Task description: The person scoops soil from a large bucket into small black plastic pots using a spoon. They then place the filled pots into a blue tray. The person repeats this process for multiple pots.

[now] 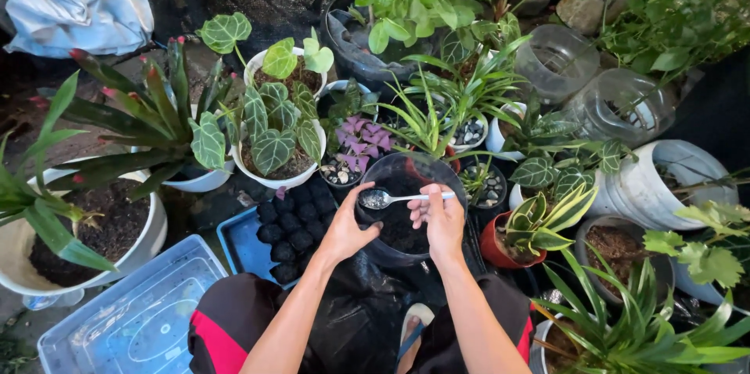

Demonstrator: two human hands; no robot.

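The clear round plastic pot was partly filled with dark soil, its upper wall bare, so filling looked about half done. The left hand curled around the pot's near-left rim, steadying it. The right hand pinched the handle of a white plastic spoon, whose bowl hung over the pot's opening with a pale load. Left of the left hand, a blue seedling tray held small black pots.

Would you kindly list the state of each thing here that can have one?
Dark bowl: upright, partly filled with dark soil.
Spoon: level over the bowl, holding pale grit.
Right hand: gripping the spoon handle.
Left hand: steadying the bowl's rim.
Clear jars: lying tipped.
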